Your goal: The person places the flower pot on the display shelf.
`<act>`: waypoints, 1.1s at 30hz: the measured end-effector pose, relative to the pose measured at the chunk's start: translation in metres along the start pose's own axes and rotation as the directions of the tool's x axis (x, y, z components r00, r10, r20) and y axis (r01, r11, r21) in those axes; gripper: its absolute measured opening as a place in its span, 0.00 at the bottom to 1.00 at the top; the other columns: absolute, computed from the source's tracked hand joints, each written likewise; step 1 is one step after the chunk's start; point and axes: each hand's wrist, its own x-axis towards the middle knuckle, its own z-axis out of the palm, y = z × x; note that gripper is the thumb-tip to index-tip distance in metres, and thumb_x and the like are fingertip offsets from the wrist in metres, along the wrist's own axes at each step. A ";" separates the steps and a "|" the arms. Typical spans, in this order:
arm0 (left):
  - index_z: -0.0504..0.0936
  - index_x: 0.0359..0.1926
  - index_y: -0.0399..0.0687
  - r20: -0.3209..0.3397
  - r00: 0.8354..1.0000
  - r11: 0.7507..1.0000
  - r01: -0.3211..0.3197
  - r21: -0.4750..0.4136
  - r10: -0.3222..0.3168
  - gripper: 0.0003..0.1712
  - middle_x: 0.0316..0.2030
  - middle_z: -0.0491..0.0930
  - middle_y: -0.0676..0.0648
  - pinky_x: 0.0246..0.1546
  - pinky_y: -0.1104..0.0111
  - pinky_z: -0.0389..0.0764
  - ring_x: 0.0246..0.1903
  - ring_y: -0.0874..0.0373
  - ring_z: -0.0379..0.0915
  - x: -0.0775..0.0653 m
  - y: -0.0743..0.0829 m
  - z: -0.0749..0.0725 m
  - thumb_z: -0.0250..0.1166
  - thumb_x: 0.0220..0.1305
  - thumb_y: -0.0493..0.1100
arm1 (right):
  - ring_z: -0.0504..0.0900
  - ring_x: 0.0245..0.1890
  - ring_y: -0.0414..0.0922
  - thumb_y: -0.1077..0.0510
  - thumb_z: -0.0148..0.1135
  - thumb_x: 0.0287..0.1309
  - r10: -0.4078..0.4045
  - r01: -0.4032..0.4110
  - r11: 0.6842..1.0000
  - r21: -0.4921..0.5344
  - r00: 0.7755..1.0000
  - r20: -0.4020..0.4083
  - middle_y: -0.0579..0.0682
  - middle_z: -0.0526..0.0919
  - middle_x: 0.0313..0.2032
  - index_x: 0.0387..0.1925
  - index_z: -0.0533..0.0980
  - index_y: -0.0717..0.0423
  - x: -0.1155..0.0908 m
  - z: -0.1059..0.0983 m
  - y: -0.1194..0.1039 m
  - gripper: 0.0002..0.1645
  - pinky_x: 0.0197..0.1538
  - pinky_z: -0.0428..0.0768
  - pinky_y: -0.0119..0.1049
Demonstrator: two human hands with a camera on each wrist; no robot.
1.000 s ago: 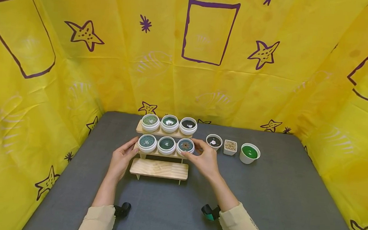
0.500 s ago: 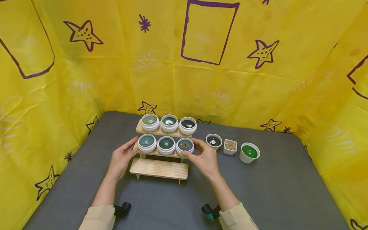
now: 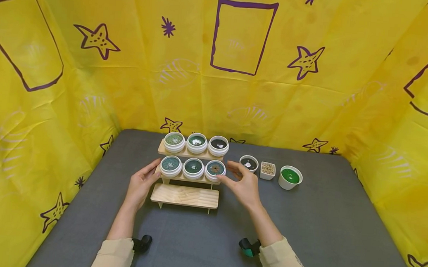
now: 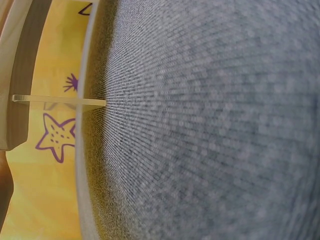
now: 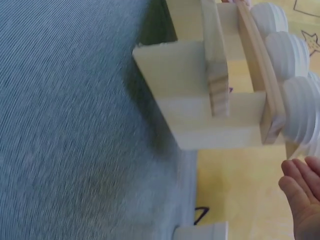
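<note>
A three-step wooden stand [image 3: 185, 195] carries white round tubs with green, teal and dark contents, three on the top shelf and three on the middle one. My left hand [image 3: 141, 185] grips the left end of the middle shelf beside a teal tub [image 3: 171, 166], thumb in front. At the shelf's other end, my right hand [image 3: 244, 186] is just right of a tub with a brown flower-like piece [image 3: 215, 168] on its teal surface. Its fingers are loosely bent and hold nothing. In the right wrist view, the fingers [image 5: 299, 185] are apart from the white tubs [image 5: 299, 107].
Right of the stand are a white cup with dark contents [image 3: 248, 163], a small square bowl of pale grains [image 3: 267, 170] and a white cup of green liquid [image 3: 290, 178]. A yellow patterned cloth [image 3: 187, 94] surrounds the grey table [image 3: 338, 225].
My right hand has let go of the tub with the brown piece and moved a little to the right. The left hand has stayed in place.
</note>
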 end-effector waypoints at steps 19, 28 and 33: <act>0.63 0.69 0.27 0.025 0.999 0.999 -0.024 -0.042 0.025 0.31 0.72 0.61 0.33 0.58 0.87 0.74 0.56 0.85 0.68 -0.001 0.000 -0.001 0.60 0.68 0.32 | 0.85 0.53 0.55 0.54 0.78 0.48 0.047 -0.067 0.990 -0.121 0.987 -0.156 0.62 0.85 0.51 0.52 0.80 0.64 0.003 -0.045 0.038 0.30 0.60 0.83 0.45; 0.64 0.69 0.28 0.021 0.999 0.999 -0.026 -0.029 0.027 0.31 0.72 0.61 0.32 0.60 0.87 0.71 0.57 0.85 0.69 0.000 0.000 -0.002 0.61 0.68 0.33 | 0.83 0.55 0.57 0.58 0.77 0.49 0.060 -0.101 0.984 -0.147 0.963 -0.262 0.63 0.85 0.52 0.54 0.79 0.65 0.006 -0.070 0.050 0.30 0.62 0.81 0.48; 0.64 0.69 0.28 0.025 0.999 0.999 -0.025 -0.027 0.026 0.31 0.72 0.61 0.31 0.59 0.87 0.72 0.54 0.88 0.69 0.000 0.001 0.000 0.60 0.68 0.32 | 0.84 0.55 0.55 0.58 0.77 0.48 0.037 -0.115 0.974 -0.197 0.933 -0.359 0.62 0.86 0.52 0.54 0.79 0.62 0.007 -0.084 0.055 0.30 0.60 0.82 0.46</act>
